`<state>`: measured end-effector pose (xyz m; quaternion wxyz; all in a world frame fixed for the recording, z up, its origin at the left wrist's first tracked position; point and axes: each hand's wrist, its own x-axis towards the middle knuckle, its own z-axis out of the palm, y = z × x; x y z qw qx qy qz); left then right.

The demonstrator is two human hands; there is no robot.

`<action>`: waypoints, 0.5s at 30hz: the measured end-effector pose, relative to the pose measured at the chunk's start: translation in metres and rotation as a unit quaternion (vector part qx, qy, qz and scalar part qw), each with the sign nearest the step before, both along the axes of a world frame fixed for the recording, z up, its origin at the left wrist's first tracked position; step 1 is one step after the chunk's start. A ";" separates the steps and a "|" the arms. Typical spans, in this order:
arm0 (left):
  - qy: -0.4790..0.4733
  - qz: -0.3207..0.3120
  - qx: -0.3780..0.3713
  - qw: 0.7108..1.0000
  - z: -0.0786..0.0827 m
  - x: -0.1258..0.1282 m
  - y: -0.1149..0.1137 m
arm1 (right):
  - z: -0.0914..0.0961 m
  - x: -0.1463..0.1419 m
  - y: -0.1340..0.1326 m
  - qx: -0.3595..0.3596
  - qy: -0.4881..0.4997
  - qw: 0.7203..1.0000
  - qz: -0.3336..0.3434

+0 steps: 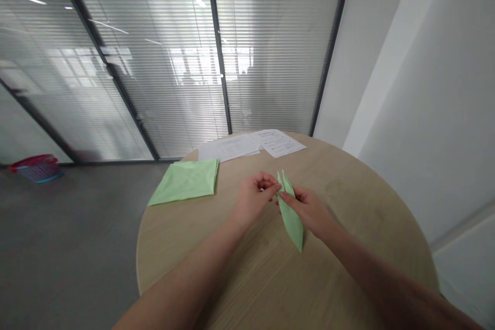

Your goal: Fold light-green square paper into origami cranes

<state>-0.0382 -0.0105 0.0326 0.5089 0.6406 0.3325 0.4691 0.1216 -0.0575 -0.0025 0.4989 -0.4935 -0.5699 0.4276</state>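
Observation:
A narrow, pointed piece of folded light-green paper (292, 216) is held just above the round wooden table (240, 268). My left hand (253, 198) pinches its upper tip with curled fingers. My right hand (309, 209) grips the paper's middle from the right, thumb on top. The paper's lower point hangs toward me.
A stack of flat light-green paper sheets (185, 181) lies at the table's left. White printed sheets (251, 144) lie at the far edge. Glass partitions with blinds stand behind. A pink and blue basket (36, 167) sits on the grey floor at far left. A white wall is on the right.

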 end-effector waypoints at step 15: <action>0.083 -0.026 0.014 0.996 -0.009 0.002 -0.001 | -0.002 -0.004 0.000 0.007 -0.016 0.999 -0.033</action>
